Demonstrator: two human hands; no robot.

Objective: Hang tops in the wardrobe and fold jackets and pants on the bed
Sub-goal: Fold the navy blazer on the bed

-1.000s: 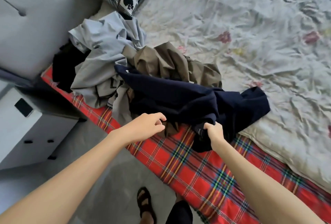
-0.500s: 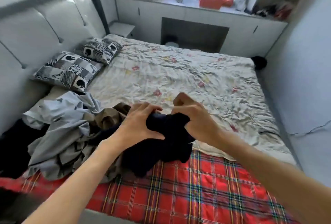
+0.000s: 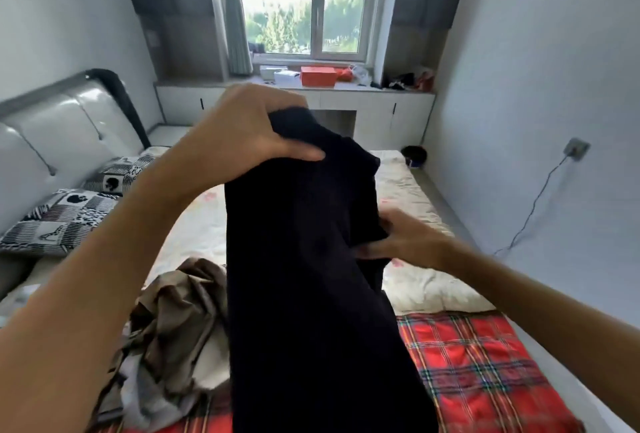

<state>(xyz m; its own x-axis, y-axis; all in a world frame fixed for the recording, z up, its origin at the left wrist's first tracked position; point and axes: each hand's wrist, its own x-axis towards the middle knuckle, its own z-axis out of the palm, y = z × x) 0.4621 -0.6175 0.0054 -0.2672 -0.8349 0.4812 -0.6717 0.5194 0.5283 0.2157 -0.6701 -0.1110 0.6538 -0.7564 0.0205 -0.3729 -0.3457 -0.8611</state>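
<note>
Left hand (image 3: 242,134) grips dark garment (image 3: 304,276) at top edge, right hand (image 3: 410,238) mid-edge.

Background items in your view
You see a patterned pillow (image 3: 59,221) left, an orange box (image 3: 318,76) below the window (image 3: 304,3), a wall socket (image 3: 576,148) right.
</note>
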